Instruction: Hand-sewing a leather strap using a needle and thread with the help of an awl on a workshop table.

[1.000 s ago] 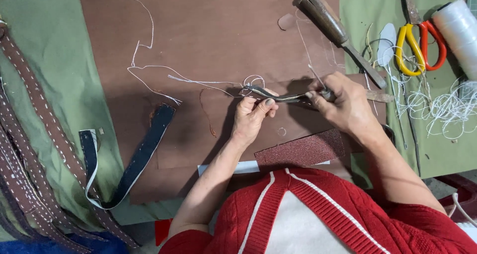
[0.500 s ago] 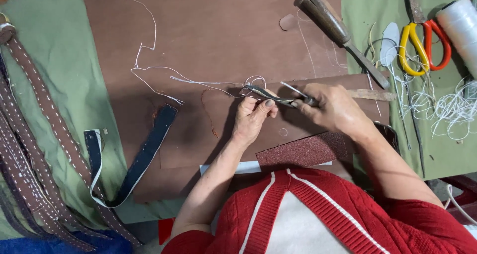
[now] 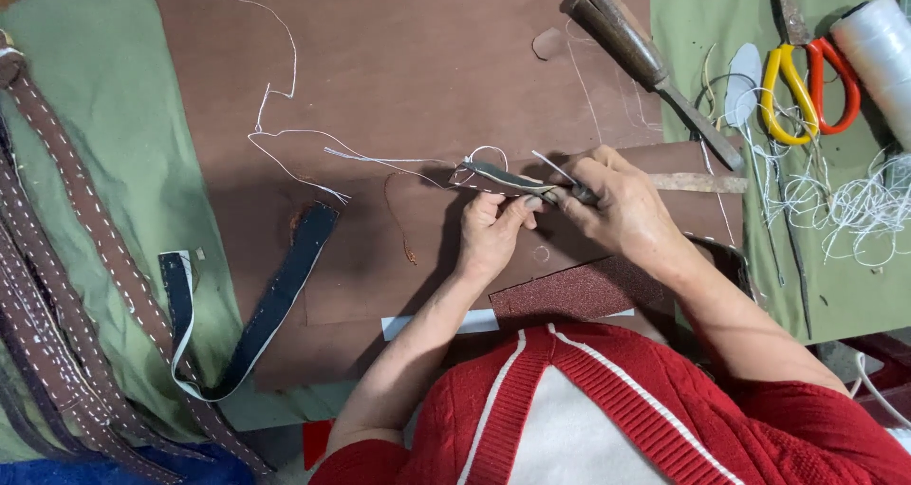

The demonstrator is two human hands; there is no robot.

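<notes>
Left hand (image 3: 492,233) pinches narrow leather strap (image 3: 503,177) between thumb and fingers, fingers curled tight, strap held over middle of brown leather sheet (image 3: 399,86). Right hand (image 3: 622,205) just beside, fingers closed round thin metal tool (image 3: 560,174), tip at strap's end. White thread (image 3: 285,139) trails left from strap across sheet. Dark blue strap (image 3: 275,300) lies at sheet's lower left. Wooden-handled chisel (image 3: 645,63), yellow-and-red scissors (image 3: 807,82), thread spool (image 3: 883,44) upper right on green cloth (image 3: 85,162).
</notes>
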